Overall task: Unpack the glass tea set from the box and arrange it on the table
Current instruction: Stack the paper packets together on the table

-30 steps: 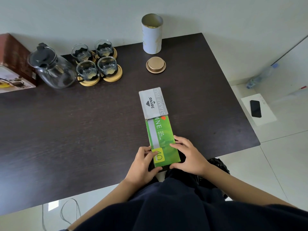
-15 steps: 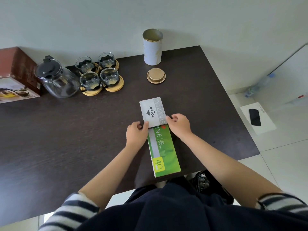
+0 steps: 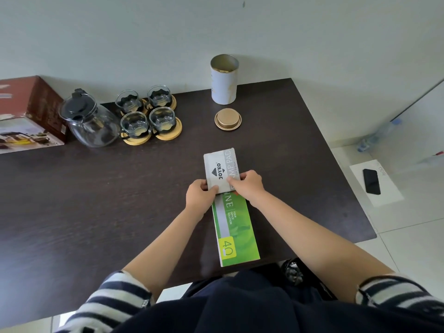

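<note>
Glass teapot (image 3: 92, 123) stands upright at the far left of my bench (image 3: 96, 200), clear round belly, black lid on. Just right of it, four small glass cups (image 3: 147, 114) in a tight two-by-two cluster, all upright and looking empty, each in a dark holder on a round wooden coaster (image 3: 171, 133). The near-left cup's coaster sits just beside the teapot's side; contact unclear. The box (image 3: 31, 116), dark red-brown with a product photo on its near face, sits at the far left edge beside the teapot.
</note>
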Demonstrator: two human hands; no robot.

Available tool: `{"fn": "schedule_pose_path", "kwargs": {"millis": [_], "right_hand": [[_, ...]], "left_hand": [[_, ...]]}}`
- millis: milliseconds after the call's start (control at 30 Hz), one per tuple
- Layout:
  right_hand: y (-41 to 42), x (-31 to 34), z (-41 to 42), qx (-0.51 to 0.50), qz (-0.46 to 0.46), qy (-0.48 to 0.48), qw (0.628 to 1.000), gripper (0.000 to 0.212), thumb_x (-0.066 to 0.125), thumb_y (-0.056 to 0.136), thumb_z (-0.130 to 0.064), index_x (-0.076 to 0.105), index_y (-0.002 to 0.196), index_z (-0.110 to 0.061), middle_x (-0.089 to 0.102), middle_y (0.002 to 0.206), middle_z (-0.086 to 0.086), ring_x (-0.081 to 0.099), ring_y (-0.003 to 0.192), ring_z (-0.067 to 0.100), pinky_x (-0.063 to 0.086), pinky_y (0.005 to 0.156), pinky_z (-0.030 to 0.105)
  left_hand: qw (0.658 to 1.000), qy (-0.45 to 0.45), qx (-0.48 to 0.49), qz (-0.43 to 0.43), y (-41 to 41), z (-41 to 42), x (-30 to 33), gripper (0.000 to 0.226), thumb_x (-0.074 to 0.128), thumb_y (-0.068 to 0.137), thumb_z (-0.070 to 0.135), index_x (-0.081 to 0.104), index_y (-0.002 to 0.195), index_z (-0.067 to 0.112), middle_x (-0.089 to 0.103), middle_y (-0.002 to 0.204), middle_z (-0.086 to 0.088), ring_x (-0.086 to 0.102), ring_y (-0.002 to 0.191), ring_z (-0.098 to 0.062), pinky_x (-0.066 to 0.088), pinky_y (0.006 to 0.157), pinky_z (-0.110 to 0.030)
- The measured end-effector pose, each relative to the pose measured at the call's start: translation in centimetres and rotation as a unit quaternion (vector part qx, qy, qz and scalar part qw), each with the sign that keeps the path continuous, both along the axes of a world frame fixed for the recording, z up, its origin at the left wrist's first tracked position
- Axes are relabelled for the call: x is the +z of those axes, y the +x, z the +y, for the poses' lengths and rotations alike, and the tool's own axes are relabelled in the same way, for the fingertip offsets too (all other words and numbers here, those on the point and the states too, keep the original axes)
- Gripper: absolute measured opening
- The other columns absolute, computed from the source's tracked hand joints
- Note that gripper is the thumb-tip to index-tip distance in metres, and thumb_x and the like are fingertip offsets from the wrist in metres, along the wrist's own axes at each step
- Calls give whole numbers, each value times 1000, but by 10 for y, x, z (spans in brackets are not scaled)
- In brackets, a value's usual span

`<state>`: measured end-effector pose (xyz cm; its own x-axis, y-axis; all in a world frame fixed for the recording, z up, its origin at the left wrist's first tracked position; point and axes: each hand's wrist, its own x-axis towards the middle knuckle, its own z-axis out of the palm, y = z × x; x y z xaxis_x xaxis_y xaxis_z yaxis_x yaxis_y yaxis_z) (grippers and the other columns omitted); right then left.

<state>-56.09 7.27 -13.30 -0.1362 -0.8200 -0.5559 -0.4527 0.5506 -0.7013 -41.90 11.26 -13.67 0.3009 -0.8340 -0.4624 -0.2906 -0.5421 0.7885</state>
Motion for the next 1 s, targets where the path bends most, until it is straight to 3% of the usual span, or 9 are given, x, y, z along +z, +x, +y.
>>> {"fn": "schedule_pose_path", "kwargs": {"millis": [133, 233, 333, 467, 567, 633, 833, 1000], "right_hand": [[0, 12, 5, -4, -58, -16, 998, 47, 74, 78, -30, 50, 112, -9, 62, 102, 5, 64, 88, 17, 54, 76, 32], [-9, 16, 1, -3, -80, -56, 995, 46, 77, 78, -25, 50, 112, -10, 60, 103, 5, 63, 91, 17, 54, 79, 34], [-24, 22, -12, -18, -105, -62, 992, 47, 79, 76, -24, 52, 111, -7, 63, 102, 7, 66, 91, 19, 56, 83, 40], [-51, 36, -41, -34, -120, -73, 989, 43, 78, 77, -20, 56, 110, -5, 66, 99, 7, 67, 87, 18, 57, 80, 38], [-77, 45, -70, -45, -115, -84, 989, 41, 80, 75, -21, 61, 106, -4, 69, 98, 9, 69, 85, 20, 57, 80, 41], [-95, 49, -90, -55, -112, -92, 988, 33, 79, 75, -20, 63, 100, -5, 70, 96, 9, 69, 85, 22, 57, 81, 42], [-141, 55, -156, -73, -88, -119, 986, 25, 79, 77, -20, 61, 92, -12, 68, 94, 7, 68, 84, 20, 57, 80, 37], [-162, 44, -220, -66, -41, -136, 988, 26, 80, 74, -26, 65, 91, -13, 70, 93, 4, 68, 84, 19, 56, 81, 39]], "left_hand": [[996, -1, 46, 75, -1, 3, 1, 18, 66, 83, 12, 61, 101, 12, 67, 95, -5, 65, 90, -21, 55, 83, -41], [988, 3, 83, 132, -6, -1, 8, 25, 68, 83, 9, 61, 106, 8, 66, 93, -7, 63, 83, -18, 55, 77, -37], [988, -13, 88, 127, -18, -15, 18, 26, 70, 82, 9, 61, 105, 9, 67, 91, -5, 62, 77, -13, 49, 64, -26], [990, -44, 72, 110, -46, -45, 32, 26, 71, 81, 11, 65, 105, 4, 70, 95, -7, 62, 74, -11, 46, 60, -20], [990, -45, 51, 127, -73, -74, 44, 7, 69, 82, 10, 67, 89, 10, 70, 88, -6, 61, 70, -13, 47, 60, -25], [989, -45, 38, 138, -92, -95, 52, 11, 67, 84, 8, 64, 79, 17, 68, 81, -2, 62, 69, -14, 50, 60, -27], [991, -29, 13, 130, -137, -171, 55, 7, 70, 80, 12, 65, 83, 17, 70, 86, -4, 69, 83, -25, 57, 80, -42], [994, -25, 10, 105, -162, -236, 46, 7, 69, 81, 14, 63, 80, 18, 70, 86, -6, 68, 85, -29, 57, 78, -48]]}}
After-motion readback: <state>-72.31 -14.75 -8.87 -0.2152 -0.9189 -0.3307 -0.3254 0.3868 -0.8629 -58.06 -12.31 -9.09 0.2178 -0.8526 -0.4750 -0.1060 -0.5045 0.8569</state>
